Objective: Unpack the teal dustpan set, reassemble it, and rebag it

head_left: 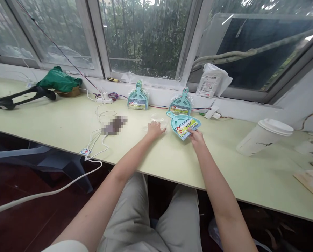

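My right hand (197, 136) grips the lower edge of a small turquoise dustpan (181, 122), thumb on the printed card. A striped blue brush shows behind this card, and the dustpan is tilted above the table. To its left, my left hand (155, 130) has its fingers curled down on a crumpled clear plastic bag (160, 120) at the table surface. Just behind the held dustpan, another set of turquoise dustpans (181, 103) in clear wrap leans against the wall. A similar stack of dustpans (137, 98) leans farther left.
White cables (93, 140) and a blurred-out object (114, 125) lie left on the table (135, 154). Behind them are a power strip (104, 100), a green bag (59, 79) and a black frame-like object (25, 97). A white paper cup (263, 136) stands right; a white package (212, 80) rests on the sill.
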A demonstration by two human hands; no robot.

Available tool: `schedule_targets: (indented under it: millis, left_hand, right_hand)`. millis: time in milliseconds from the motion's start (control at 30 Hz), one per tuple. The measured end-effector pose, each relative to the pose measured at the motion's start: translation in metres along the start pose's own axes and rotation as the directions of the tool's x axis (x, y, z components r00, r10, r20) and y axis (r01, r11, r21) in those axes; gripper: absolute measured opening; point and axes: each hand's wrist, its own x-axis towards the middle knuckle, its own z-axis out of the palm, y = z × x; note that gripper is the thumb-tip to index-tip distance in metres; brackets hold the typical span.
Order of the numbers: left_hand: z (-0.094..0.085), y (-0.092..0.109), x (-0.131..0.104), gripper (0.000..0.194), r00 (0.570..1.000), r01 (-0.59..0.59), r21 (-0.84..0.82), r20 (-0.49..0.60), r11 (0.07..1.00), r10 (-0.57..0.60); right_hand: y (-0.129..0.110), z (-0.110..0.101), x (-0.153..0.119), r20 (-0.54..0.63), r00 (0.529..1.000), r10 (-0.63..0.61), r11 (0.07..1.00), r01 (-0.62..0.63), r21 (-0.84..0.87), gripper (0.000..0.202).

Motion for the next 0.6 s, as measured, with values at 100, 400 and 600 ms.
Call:
schedule_targets:
  millis: [100, 400, 600]
  left_hand:
    - [-0.012, 0.005, -0.004, 0.039, 0.993, 0.06, 0.237, 0.089, 0.97, -0.083]
    - [-0.027, -0.006, 0.001, 0.029, 0.985, 0.103, 0.387, 0.089, 0.916, -0.148]
    - [-0.027, -0.009, 0.006, 0.03, 0.994, 0.104, 0.357, 0.004, 0.928, -0.113]
  right_hand:
    - [-0.006, -0.003, 0.0, 0.022, 0.998, 0.054, 0.997, -0.053, -0.06, 0.022]
    - [-0.016, -0.008, -0.003, -0.028, 0.992, 0.121, 0.973, -0.124, -0.197, 0.023]
    - [-0.005, 0.008, -0.016, 0.139, 0.982, 0.13, 0.973, -0.099, -0.208, 0.02]
